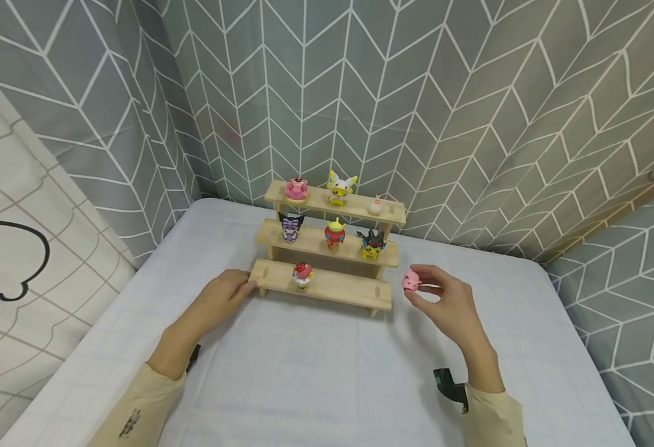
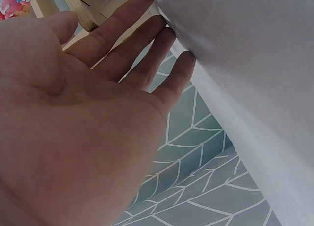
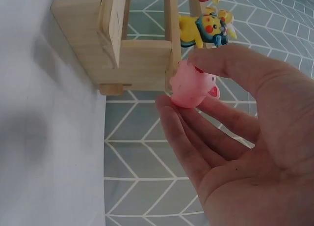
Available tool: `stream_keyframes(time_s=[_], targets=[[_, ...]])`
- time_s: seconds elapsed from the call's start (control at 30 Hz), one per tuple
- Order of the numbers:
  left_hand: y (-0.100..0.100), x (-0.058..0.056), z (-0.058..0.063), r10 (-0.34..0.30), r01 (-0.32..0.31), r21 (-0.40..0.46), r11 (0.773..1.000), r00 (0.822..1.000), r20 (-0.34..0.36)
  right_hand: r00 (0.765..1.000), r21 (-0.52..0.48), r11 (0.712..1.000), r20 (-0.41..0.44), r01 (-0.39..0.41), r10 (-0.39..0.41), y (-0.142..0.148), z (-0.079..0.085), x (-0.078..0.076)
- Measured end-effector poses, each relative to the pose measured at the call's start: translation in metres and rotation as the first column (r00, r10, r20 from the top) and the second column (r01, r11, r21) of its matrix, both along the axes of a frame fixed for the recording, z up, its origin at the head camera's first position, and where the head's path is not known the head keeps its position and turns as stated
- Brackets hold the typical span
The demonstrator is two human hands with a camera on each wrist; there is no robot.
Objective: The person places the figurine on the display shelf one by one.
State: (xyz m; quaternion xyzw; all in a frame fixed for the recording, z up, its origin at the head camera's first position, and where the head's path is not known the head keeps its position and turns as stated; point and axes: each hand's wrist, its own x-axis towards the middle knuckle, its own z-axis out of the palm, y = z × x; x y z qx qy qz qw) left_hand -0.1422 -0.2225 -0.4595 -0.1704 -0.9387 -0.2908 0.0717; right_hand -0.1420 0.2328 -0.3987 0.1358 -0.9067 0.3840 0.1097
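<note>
My right hand [image 1: 451, 302] pinches a small round pink figurine [image 1: 411, 280] between thumb and fingers, off the right end of the three-step wooden display shelf [image 1: 349, 292]. In the right wrist view the pink figurine [image 3: 189, 85] shows a red patch, and the shelf's end [image 3: 81, 37] is just beyond it. My left hand [image 1: 222, 294] is at the left end of the lowest step, fingertips right at the wood. Its fingers [image 2: 115, 34] look extended and relaxed in the left wrist view. On the lowest step stands a figurine with a red-and-pink top [image 1: 302, 274].
The middle step bears a black-and-purple figurine [image 1: 290, 228], a red one [image 1: 335, 234] and a black-and-yellow one [image 1: 371, 244]. Along the top are a pink figurine [image 1: 297, 189], a white-and-yellow one [image 1: 340, 188] and a small white one [image 1: 375, 205]. Patterned curtain [image 1: 360, 93] hangs behind the white-covered table [image 1: 304, 385].
</note>
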Motion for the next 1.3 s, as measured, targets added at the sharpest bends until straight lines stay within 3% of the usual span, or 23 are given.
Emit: stream_keyframes(time_s=[0.3, 0.7, 0.93, 1.3], targets=[[0.0, 0.001, 0.0, 0.009, -0.009, -0.008, 1.0, 1.0, -0.007, 0.998, -0.026, 0.997, 0.002, -0.07, 0.07, -0.016, 0.002, 0.003], [0.001, 0.0, -0.001, -0.004, 0.003, -0.01, 1.0, 1.0, -0.013, 0.987, -0.019, 0.988, -0.044, -0.156, 0.155, -0.051, -0.013, 0.003], [-0.001, 0.0, -0.001, 0.009, -0.009, -0.012, 1.0, 1.0, 0.017, 0.987, -0.023, 0.987, -0.022, -0.157, 0.157, -0.065, -0.014, 0.003], [0.001, -0.001, 0.0, 0.005, -0.005, -0.017, 1.0, 1.0, 0.007, 0.984, 0.052, 0.986, -0.069, -0.16, 0.164, -0.09, -0.018, -0.002]])
